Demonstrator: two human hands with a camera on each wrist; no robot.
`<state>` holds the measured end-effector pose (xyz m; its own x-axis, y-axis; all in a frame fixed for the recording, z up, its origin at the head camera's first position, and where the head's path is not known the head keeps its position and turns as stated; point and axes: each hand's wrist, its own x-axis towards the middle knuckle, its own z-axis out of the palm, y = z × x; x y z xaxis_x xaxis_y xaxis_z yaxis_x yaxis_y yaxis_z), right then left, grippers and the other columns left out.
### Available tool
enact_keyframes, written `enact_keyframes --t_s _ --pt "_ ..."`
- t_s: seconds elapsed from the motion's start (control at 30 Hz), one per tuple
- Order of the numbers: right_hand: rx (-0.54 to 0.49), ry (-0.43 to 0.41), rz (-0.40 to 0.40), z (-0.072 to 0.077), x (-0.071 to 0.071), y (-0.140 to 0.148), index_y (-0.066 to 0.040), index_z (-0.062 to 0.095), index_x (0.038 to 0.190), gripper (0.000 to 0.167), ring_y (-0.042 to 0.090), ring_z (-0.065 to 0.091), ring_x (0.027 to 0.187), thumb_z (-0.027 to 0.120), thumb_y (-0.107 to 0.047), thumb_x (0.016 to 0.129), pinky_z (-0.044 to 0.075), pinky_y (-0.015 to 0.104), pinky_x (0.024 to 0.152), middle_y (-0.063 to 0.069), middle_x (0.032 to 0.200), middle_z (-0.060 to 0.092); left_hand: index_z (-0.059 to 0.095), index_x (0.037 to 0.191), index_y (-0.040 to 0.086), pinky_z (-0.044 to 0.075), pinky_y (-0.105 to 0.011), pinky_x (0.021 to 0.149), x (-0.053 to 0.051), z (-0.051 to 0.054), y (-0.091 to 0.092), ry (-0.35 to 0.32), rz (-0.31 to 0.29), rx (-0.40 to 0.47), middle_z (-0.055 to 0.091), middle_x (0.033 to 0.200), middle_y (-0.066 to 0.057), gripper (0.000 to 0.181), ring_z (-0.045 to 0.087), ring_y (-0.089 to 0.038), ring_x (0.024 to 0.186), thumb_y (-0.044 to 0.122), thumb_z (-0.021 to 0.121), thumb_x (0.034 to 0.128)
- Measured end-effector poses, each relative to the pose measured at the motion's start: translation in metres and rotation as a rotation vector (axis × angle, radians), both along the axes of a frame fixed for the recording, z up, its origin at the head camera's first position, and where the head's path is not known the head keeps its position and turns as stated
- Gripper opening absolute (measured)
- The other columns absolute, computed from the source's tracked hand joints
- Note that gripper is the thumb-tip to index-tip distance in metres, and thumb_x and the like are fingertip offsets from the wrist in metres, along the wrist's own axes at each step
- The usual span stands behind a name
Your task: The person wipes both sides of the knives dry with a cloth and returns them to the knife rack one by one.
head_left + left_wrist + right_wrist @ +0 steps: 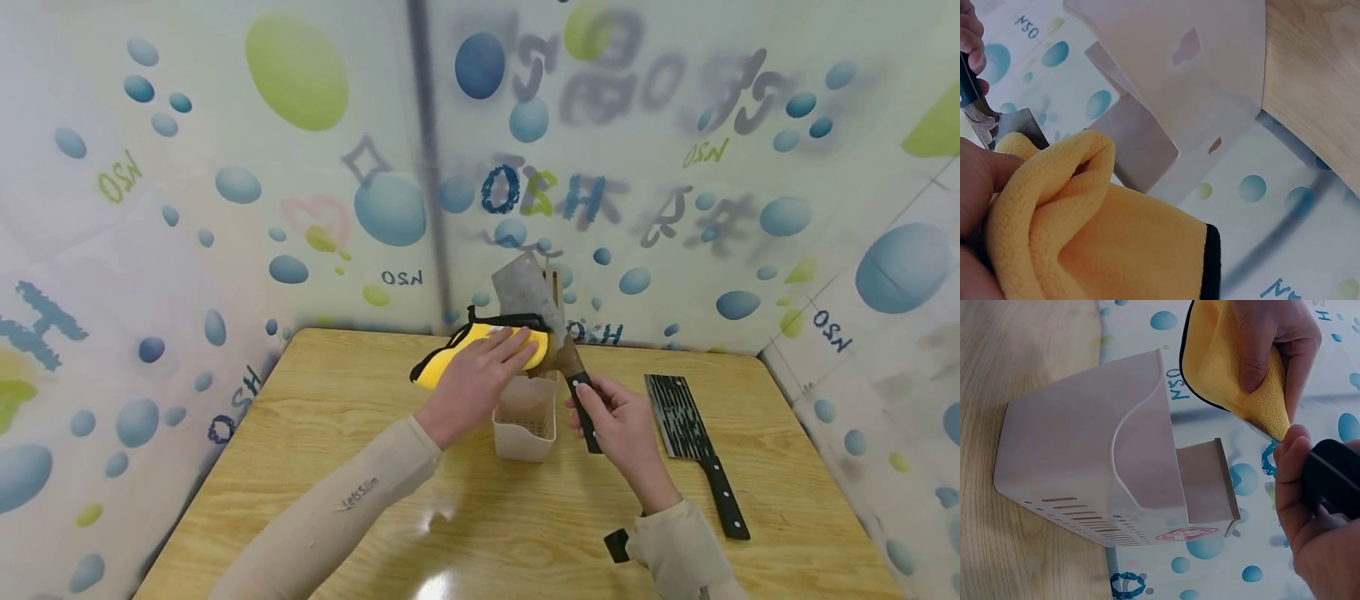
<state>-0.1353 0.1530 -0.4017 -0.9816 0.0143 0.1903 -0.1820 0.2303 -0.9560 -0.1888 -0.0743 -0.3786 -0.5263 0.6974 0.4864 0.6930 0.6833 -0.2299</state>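
In the head view my right hand (pixel 618 421) grips the black handle of a cleaver (pixel 525 287), whose broad grey blade points up and away. My left hand (pixel 476 375) holds a yellow cloth (pixel 450 354) with black edging against the blade. The right wrist view shows the left thumb and fingers pinching the folded cloth (pixel 1222 369) around the blade, which is mostly hidden there. Below and between the hands, a pale plastic knife holder (pixel 522 442) with a slotted side stands on the table.
A second cleaver (pixel 682 417) with a black-streaked blade lies on the wooden table (pixel 360 500), right of my right hand. A patterned curtain-like backdrop (pixel 637 125) rises behind the table and at both sides. A small black piece (pixel 617 546) shows beside the right sleeve.
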Motion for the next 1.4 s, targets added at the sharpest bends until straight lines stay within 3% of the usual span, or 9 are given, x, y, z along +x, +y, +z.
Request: enact_keyframes --t_s 0.3,0.9,1.4 --pt "0.010 -0.006 0.023 -0.003 0.001 -0.003 0.006 0.071 0.112 0.023 0.027 0.069 0.065 0.059 -0.013 0.107 0.061 0.028 0.058 0.014 0.084 0.071 0.062 0.143 0.007 0.053 -0.039 0.106 -0.007 0.006 -0.004 -0.008 0.011 0.051 0.059 0.148 -0.012 0.050 0.060 -0.030 0.133 -0.007 0.067 0.0954" --pt "-0.016 0.030 0.107 -0.008 0.001 -0.005 0.008 0.070 0.108 0.023 0.014 0.065 0.058 0.058 -0.012 0.107 0.060 0.029 0.054 0.014 0.081 0.070 0.061 0.144 0.007 0.053 -0.041 0.107 -0.021 0.022 -0.004 -0.013 0.033 0.060 0.059 0.148 -0.012 0.050 0.060 -0.031 0.133 -0.008 0.064 0.0967" --pt "-0.032 0.023 0.130 -0.009 0.004 -0.005 0.008 0.070 0.113 0.024 0.014 0.066 0.060 0.058 -0.012 0.107 0.062 0.036 0.057 0.015 0.083 0.071 0.060 0.145 0.008 0.051 -0.040 0.109 -0.031 0.026 -0.007 -0.002 0.071 0.068 0.060 0.147 -0.012 0.052 0.060 -0.031 0.133 -0.009 0.063 0.0958"
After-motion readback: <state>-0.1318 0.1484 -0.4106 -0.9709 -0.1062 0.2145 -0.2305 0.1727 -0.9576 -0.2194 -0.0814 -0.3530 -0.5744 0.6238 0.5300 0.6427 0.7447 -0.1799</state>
